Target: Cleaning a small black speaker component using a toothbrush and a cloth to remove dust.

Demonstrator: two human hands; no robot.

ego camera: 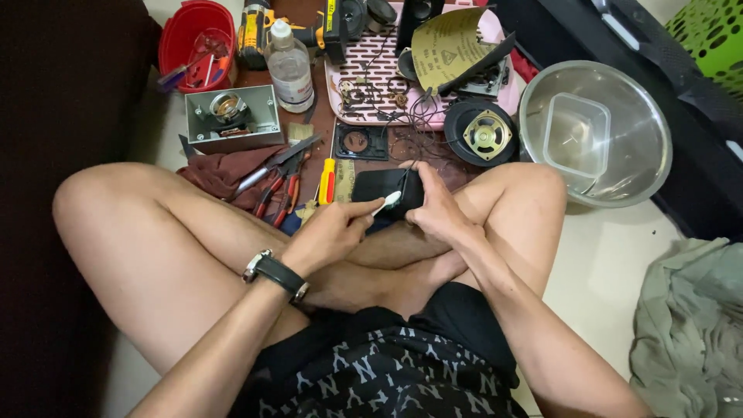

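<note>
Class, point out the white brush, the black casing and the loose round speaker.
White brush (389, 201), head view: bristle end.
Black casing (379, 186), head view: top face.
Round speaker (487, 134), head view: gold centre.

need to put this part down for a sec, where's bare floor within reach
Bare floor lies right of the right knee, bordered by the steel bowl and the grey cloth. A thin strip runs beside the metal box. Ahead of the left hand and right hand, pliers, screwdriver and speaker crowd it.
</note>
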